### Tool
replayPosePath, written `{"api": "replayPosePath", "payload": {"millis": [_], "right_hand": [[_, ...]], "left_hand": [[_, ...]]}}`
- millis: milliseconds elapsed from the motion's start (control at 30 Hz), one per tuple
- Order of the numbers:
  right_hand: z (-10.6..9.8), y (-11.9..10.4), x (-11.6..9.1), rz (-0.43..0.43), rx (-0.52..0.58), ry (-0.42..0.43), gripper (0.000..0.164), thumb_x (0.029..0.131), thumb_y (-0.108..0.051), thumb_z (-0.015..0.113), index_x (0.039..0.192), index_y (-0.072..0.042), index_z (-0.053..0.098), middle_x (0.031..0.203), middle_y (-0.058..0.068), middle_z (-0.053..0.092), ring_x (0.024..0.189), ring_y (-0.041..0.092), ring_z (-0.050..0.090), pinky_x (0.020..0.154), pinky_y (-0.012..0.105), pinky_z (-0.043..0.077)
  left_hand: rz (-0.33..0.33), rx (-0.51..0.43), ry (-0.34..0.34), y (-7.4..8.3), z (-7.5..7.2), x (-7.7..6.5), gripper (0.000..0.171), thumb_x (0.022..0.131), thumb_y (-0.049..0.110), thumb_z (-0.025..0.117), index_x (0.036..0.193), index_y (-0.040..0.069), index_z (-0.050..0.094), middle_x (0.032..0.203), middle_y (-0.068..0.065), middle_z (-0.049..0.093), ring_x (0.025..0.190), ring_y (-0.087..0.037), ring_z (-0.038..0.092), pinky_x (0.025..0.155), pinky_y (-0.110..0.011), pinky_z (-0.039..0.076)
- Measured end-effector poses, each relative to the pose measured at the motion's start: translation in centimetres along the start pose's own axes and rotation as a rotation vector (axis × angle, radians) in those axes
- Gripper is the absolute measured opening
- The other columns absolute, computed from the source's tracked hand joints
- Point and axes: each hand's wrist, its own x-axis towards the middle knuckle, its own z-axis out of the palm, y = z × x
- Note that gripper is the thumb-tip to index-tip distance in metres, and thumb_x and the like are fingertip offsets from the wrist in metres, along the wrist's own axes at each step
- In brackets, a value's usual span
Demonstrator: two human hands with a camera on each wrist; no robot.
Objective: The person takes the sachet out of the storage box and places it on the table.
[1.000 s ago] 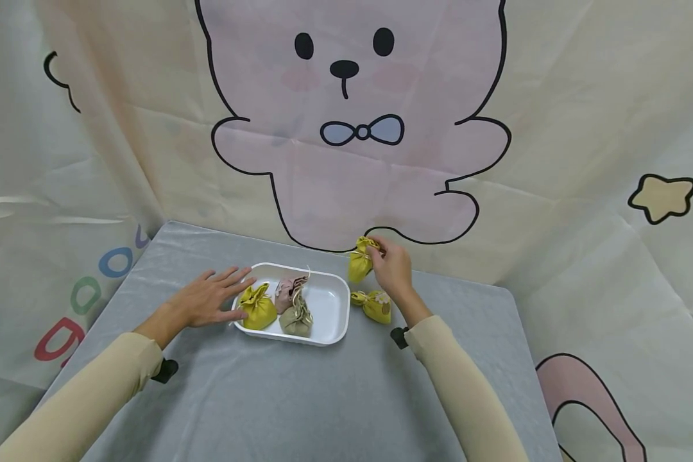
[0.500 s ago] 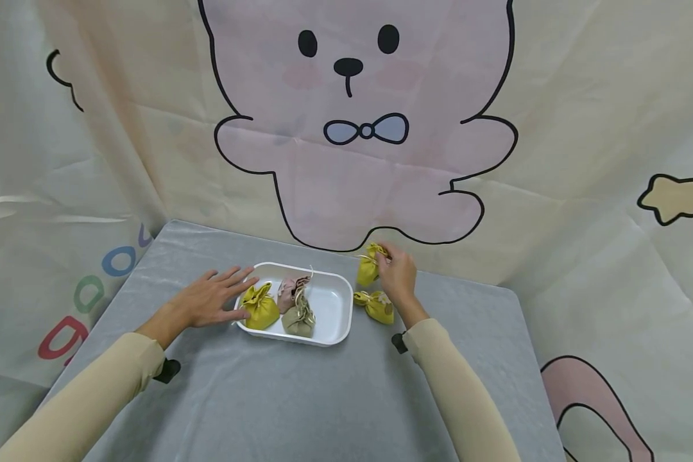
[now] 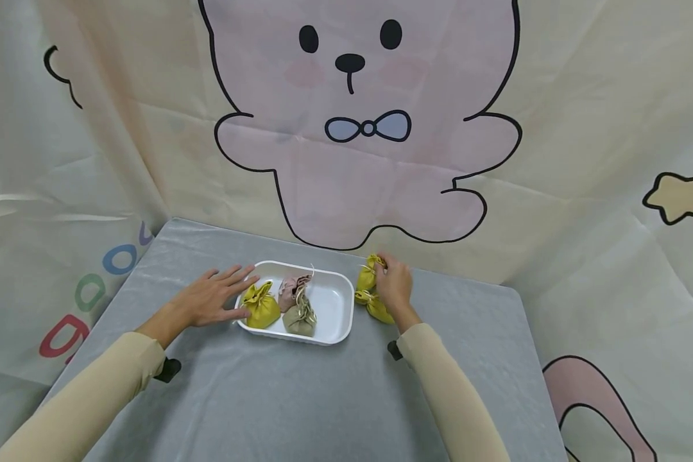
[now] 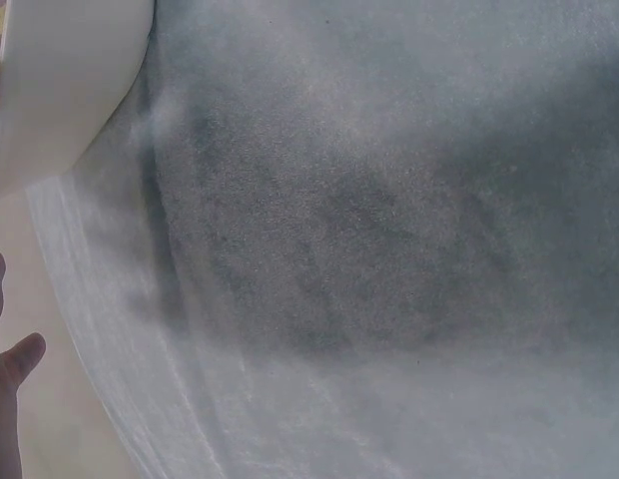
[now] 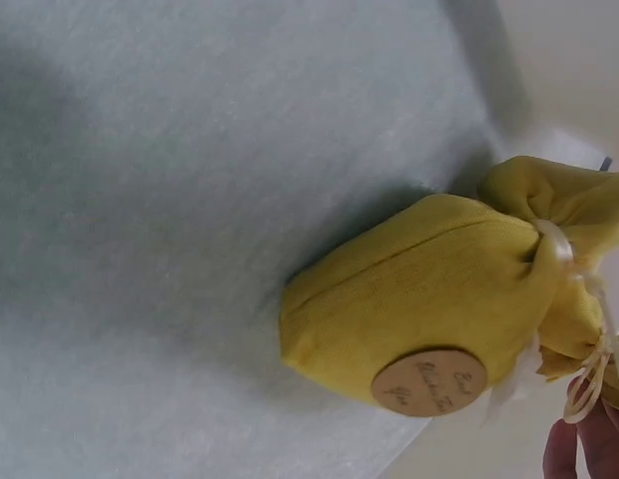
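My right hand (image 3: 395,285) pinches the gathered neck of a yellow drawstring pouch (image 3: 366,278) right of the tray. Just nearer to me lies a second yellow pouch (image 3: 378,310), partly hidden by that hand. The right wrist view shows this lying pouch (image 5: 409,289) with a round brown tag (image 5: 429,383), and fingertips at the other pouch's cord. My left hand (image 3: 210,298), fingers spread, is at the left end of the white tray (image 3: 336,301), touching its rim. Inside the tray are a yellow pouch (image 3: 261,309), a pinkish pouch (image 3: 287,292) and an olive-beige pouch (image 3: 299,322).
A grey cloth (image 3: 323,398) covers the table. Behind it hangs a pale fabric backdrop (image 3: 346,186) with a cartoon bear, close to the table's back edge. Black wrist cameras sit under both cuffs.
My right hand has lowered the pinched yellow pouch towards me, down close to the lying one, which it now partly covers. My left hand and the tray stay in place.
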Motion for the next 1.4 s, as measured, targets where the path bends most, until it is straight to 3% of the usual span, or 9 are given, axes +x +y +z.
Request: {"api": "replayPosePath", "payload": {"millis": [133,533,800,1000,1133,1400], "right_hand": [[0.1,0.3,-0.3,0.019,-0.027,-0.067,0.028,0.097,-0.013,0.064,0.123,-0.004,0.07,0.12,0.016,0.07,0.106,0.034,0.067,0.086,0.051,0.052],[-0.2,0.4,-0.5,0.007,-0.019,-0.093,0.033,0.095,-0.017,0.068,0.126,-0.005,0.068,0.119,0.014,0.07,0.109,0.032,0.066,0.091,0.05,0.051],[-0.8,-0.7,-0.5,-0.029,0.018,-0.133,0.041,0.095,-0.019,0.069,0.133,-0.007,0.063,0.128,0.01,0.067,0.119,0.031,0.061,0.1,0.049,0.047],[-0.8,-2.4,-0.9,-0.137,0.065,-0.168,0.043,0.092,-0.018,0.072,0.132,-0.005,0.063,0.128,0.012,0.067,0.119,0.032,0.062,0.101,0.046,0.047],[-0.5,-3.8,-1.6,-0.211,0.112,-0.247,0.046,0.092,-0.021,0.074,0.133,-0.005,0.062,0.131,0.011,0.065,0.121,0.029,0.06,0.103,0.046,0.046],[0.7,-5.9,-3.6,-0.375,0.238,-0.402,0.05,0.088,-0.025,0.078,0.131,-0.003,0.064,0.126,0.011,0.068,0.112,0.024,0.067,0.097,0.042,0.051]], "left_hand": [[0.005,0.0,0.012,0.1,-0.2,0.0,0.083,0.093,0.065,0.053,0.156,0.015,0.035,0.163,-0.01,0.025,0.146,-0.039,0.028,0.108,-0.067,0.028],[-0.016,-0.003,-0.015,0.1,0.0,0.0,0.084,0.093,0.069,0.049,0.158,0.017,0.031,0.164,-0.009,0.022,0.148,-0.038,0.024,0.11,-0.067,0.026],[-0.017,-0.003,-0.02,0.1,0.0,0.0,0.084,0.093,0.069,0.048,0.158,0.017,0.031,0.164,-0.009,0.022,0.148,-0.038,0.024,0.11,-0.067,0.025],[-0.007,-0.006,-0.005,0.2,-0.3,-0.1,0.083,0.093,0.065,0.052,0.157,0.015,0.032,0.164,-0.01,0.024,0.147,-0.039,0.026,0.109,-0.067,0.027],[-0.009,-0.006,-0.006,0.1,-0.2,-0.1,0.084,0.093,0.066,0.051,0.157,0.015,0.032,0.163,-0.011,0.024,0.147,-0.039,0.026,0.109,-0.067,0.027],[-0.008,-0.015,-0.008,0.1,-0.2,-0.1,0.084,0.093,0.067,0.05,0.157,0.016,0.032,0.164,-0.01,0.023,0.147,-0.039,0.025,0.109,-0.067,0.026]]}}
